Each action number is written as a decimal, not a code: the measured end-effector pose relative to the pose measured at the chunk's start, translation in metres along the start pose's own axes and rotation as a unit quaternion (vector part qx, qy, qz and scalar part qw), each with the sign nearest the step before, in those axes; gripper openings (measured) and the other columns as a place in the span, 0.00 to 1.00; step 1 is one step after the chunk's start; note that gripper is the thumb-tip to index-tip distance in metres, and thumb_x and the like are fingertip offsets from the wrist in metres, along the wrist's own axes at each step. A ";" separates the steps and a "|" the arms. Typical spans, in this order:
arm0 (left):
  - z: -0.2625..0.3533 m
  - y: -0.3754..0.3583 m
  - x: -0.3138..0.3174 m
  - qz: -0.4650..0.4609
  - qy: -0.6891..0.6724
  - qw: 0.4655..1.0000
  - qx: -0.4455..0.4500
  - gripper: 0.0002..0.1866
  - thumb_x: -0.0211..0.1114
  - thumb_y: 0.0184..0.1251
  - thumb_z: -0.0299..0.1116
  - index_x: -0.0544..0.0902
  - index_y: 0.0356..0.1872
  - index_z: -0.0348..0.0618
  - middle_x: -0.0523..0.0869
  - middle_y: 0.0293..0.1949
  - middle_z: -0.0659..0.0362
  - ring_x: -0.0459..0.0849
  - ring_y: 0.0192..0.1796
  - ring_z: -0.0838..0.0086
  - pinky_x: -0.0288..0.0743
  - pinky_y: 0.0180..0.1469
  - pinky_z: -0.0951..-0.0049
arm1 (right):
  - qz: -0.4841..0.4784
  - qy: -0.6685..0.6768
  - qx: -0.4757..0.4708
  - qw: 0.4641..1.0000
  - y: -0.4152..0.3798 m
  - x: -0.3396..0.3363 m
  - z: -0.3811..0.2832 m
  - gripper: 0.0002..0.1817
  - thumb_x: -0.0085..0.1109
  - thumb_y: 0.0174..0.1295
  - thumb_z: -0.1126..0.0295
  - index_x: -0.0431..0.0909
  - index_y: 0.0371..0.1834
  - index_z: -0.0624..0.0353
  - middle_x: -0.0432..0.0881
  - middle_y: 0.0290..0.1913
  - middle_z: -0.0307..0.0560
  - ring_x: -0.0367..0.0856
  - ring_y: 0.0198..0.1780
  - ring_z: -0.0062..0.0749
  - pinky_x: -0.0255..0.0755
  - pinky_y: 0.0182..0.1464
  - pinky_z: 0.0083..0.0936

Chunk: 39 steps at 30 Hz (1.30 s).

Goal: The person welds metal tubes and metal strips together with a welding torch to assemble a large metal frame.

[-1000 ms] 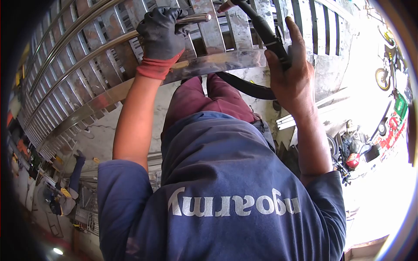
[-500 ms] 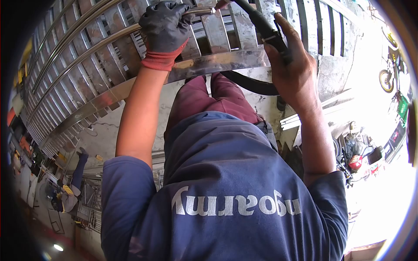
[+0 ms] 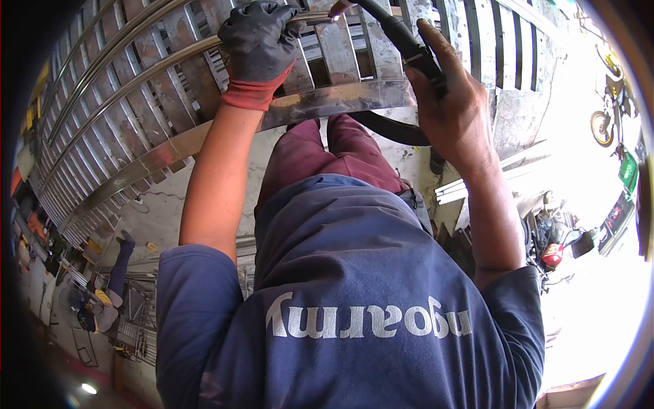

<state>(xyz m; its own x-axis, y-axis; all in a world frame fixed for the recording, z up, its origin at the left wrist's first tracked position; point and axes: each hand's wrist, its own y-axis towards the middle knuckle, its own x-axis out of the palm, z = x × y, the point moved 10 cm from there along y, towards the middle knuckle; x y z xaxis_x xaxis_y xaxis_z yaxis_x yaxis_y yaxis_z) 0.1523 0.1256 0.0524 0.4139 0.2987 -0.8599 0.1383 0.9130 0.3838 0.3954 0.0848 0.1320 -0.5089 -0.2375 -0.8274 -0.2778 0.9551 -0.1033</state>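
My left hand, in a black work glove with a red cuff, is closed around a thin shiny metal tube that lies over the slatted metal frame. A bare right hand, mine, grips the black handle of a welding torch. The torch's reddish nozzle points at the tube's end, just right of the glove, where a small bright spot shows. From the torch a thick black cable loops below the frame's curved edge band.
More curved tubes run across the frame's left side. Pale bars lie at right on the floor. A person is low at the left among metalwork. Motorbikes stand at the bright right side.
My right hand and the torch have shifted slightly left, bringing the nozzle into fuller view by the tube's end. My left hand keeps its hold and place.
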 end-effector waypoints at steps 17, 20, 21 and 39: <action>0.007 -0.005 -0.002 0.029 0.006 0.997 0.068 0.19 0.77 0.66 0.54 0.95 0.53 0.59 0.91 0.43 0.56 0.88 0.47 0.54 0.78 0.51 0.47 | 0.132 0.002 0.132 0.982 -0.040 -0.054 0.026 0.40 0.69 0.78 0.66 0.62 0.90 0.49 0.89 0.62 0.70 0.93 0.58 0.66 0.87 0.57 0.51; 0.025 0.004 0.008 -0.032 0.060 0.995 0.068 0.21 0.73 0.72 0.53 0.95 0.59 0.57 0.93 0.43 0.55 0.91 0.46 0.54 0.82 0.51 0.51 | 0.169 0.028 0.105 0.980 -0.065 -0.083 0.023 0.40 0.68 0.77 0.70 0.62 0.90 0.54 0.86 0.66 0.76 0.90 0.63 0.72 0.85 0.62 0.54; 0.040 0.008 0.014 -0.077 0.065 0.992 0.078 0.24 0.70 0.74 0.54 0.93 0.62 0.55 0.93 0.49 0.53 0.90 0.51 0.51 0.82 0.54 0.50 | 0.161 0.051 0.142 0.975 -0.075 -0.090 0.028 0.40 0.68 0.77 0.71 0.62 0.90 0.55 0.85 0.68 0.76 0.89 0.65 0.72 0.84 0.64 0.54; 0.132 -0.063 -0.063 -0.009 0.012 1.000 0.016 0.34 0.65 0.85 0.51 0.78 0.81 0.41 0.74 0.85 0.50 0.66 0.88 0.47 0.54 0.90 0.42 | 0.139 0.034 0.097 0.985 -0.044 -0.140 0.169 0.42 0.63 0.77 0.67 0.55 0.91 0.57 0.84 0.66 0.80 0.87 0.60 0.77 0.82 0.62 0.61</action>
<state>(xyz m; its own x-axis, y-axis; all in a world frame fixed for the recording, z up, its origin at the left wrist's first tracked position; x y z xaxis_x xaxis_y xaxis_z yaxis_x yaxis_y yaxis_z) 0.2363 0.0125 0.1270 0.3891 0.2886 -0.8748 0.1745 0.9093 0.3777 0.6161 0.1055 0.1589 -0.5982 0.0334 -0.8007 0.0383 0.9992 0.0131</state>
